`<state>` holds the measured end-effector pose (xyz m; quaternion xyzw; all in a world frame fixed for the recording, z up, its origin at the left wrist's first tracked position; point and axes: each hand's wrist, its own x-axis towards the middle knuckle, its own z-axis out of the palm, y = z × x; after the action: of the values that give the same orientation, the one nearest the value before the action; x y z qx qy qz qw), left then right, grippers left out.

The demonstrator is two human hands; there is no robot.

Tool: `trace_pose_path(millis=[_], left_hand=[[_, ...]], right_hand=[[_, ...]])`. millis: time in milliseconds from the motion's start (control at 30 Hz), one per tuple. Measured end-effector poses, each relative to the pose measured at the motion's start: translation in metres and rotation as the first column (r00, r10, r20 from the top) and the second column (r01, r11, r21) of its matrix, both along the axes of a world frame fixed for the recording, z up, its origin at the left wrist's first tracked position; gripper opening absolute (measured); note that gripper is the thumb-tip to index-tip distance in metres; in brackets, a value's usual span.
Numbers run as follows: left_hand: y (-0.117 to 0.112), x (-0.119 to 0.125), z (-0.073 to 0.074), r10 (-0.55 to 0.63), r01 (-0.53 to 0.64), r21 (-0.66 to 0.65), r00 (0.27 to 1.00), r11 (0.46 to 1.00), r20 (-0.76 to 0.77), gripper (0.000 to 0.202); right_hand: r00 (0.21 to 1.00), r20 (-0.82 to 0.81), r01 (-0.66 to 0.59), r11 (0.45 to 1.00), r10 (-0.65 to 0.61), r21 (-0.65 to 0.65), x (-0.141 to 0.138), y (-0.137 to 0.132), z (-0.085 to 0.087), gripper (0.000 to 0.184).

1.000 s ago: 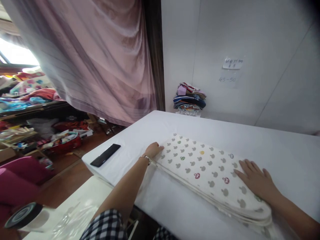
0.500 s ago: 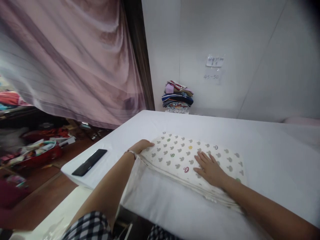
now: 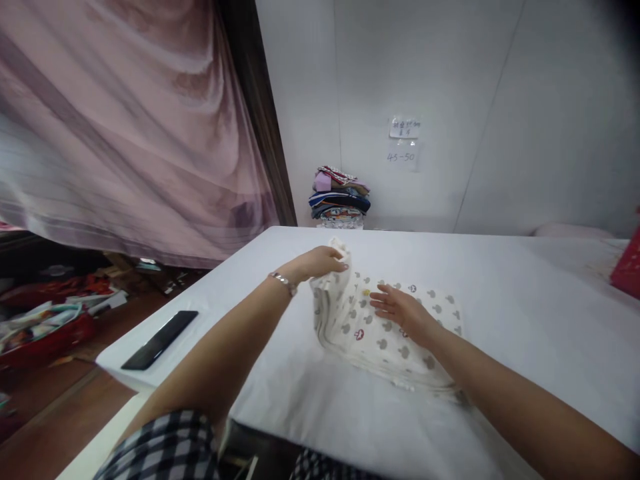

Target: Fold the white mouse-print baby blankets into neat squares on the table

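Observation:
A folded white cloth [image 3: 367, 337] with grey mushroom prints and a few coloured ones lies in several layers on the white table. My left hand [image 3: 324, 262], with a bracelet at the wrist, grips the cloth's left end and holds it lifted and curled up toward the right. Over the middle of the cloth is my right hand [image 3: 404, 312], its fingers stretched out and pointing left. Whether its fingertips touch the fabric I cannot tell.
The white-covered table [image 3: 525, 313] fills the middle. A black flat object [image 3: 160, 340] lies near its left edge. Folded fabrics [image 3: 340, 195] are stacked behind the far edge. A pink curtain [image 3: 150, 133] hangs at left; a red object [image 3: 627, 267] shows at far right.
My left hand has raised the cloth's left end and bent it over toward the right. My right hand has lost its flat press, with its fingers now partly raised. The view has shifted slightly right.

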<state>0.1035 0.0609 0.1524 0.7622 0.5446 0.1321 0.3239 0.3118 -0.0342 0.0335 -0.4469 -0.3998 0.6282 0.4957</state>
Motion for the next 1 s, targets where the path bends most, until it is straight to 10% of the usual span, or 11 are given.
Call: trace_pose_path(millis=[133, 300, 433, 633, 1000], left_hand=[[-0.044, 0.087, -0.009, -0.277, 0.285, 0.152, 0.958, 0.946, -0.075, 0.050], [-0.095, 0.135, -0.066, -0.467, 0.465, 0.045, 0.883, 0.884, 0.041, 0.045], [-0.091, 0.115, -0.095, -0.366, 0.350, 0.108, 0.896, 0.931, 0.252, 0.039], [-0.062, 0.062, -0.119, -0.139, 0.111, 0.262, 0.986, 0.959, 0.092, 0.048], [-0.062, 0.062, -0.147, -0.132, 0.129, 0.046, 0.988, 0.991, 0.075, 0.065]], right_hand=[[0.944, -0.314, 0.077, 0.993, -0.100, -0.086, 0.027, -0.005, -0.004, 0.046], [0.957, -0.232, 0.132, 0.973, -0.175, -0.188, 0.066, -0.032, -0.016, 0.064], [0.976, -0.167, 0.117, 0.982, -0.142, -0.149, 0.078, -0.044, -0.026, 0.060], [0.960, -0.191, 0.175, 0.972, -0.204, -0.156, 0.067, -0.041, -0.023, 0.050], [0.929, -0.054, 0.345, 0.910, -0.366, -0.231, 0.101, -0.052, -0.015, 0.078]])
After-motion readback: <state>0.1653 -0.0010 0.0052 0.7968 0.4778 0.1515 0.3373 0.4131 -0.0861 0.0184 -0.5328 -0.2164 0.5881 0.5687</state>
